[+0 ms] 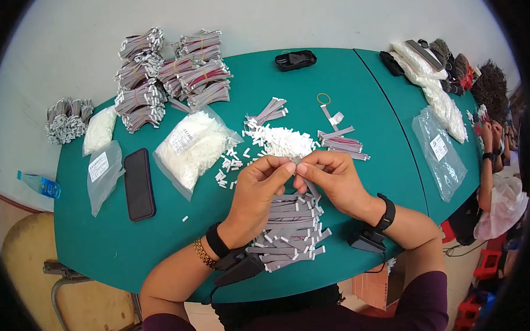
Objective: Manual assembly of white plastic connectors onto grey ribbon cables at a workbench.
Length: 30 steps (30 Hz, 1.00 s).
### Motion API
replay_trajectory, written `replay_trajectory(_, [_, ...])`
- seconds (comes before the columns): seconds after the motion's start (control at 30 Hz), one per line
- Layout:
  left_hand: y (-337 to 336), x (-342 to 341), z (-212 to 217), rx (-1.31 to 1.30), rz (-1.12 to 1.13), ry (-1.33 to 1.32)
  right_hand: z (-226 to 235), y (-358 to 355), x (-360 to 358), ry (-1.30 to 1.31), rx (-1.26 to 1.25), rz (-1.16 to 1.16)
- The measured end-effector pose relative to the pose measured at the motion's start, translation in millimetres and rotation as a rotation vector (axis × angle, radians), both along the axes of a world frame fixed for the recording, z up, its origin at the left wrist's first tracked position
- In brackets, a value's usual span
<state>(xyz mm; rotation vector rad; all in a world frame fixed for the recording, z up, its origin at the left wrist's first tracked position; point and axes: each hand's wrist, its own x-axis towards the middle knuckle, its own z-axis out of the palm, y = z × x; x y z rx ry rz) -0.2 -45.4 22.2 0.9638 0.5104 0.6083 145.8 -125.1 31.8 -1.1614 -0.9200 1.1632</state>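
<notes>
On the green table, a black phone lies left of a bag of white connectors. The left hand and right hand pinch together one grey ribbon cable, held above the pile of finished cables.

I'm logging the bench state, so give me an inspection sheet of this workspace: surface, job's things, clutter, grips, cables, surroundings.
Surface: green table, bare toward the far edge.
Job's things: grey ribbon cable piece pinched between both hands; stack of finished ribbon pieces below them; heap of small white connectors.
Clutter: black phone, bagged white connectors, empty clear bag, rubber band.
Grips: left hand and right hand both closed on the ribbon piece.
Cables: bundled ribbon cables at far left.
Surroundings: another person's arm at right; chair lower left.
</notes>
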Motion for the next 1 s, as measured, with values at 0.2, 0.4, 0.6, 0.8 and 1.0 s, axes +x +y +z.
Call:
replay_trajectory(0.2, [-2,0,-3,0.038,0.03,-0.022,1,0,-1,0.001,-0.001,-0.002])
replay_trajectory(0.4, [-5,0,6,-0.035,0.011,-0.043,2,0,-2,0.016,0.0,-0.004])
replay_trajectory(0.6, [0,0,1,-0.066,-0.019,-0.032,4,0,-1,0.009,-0.012,0.02])
replay_trajectory(0.8, [-2,-1,8,0.133,0.073,0.061,4,0,0,0.004,-0.02,0.027])
replay_trajectory(1.0, [2,0,6,0.162,0.08,0.057,2,0,1,-0.02,-0.002,0.061])
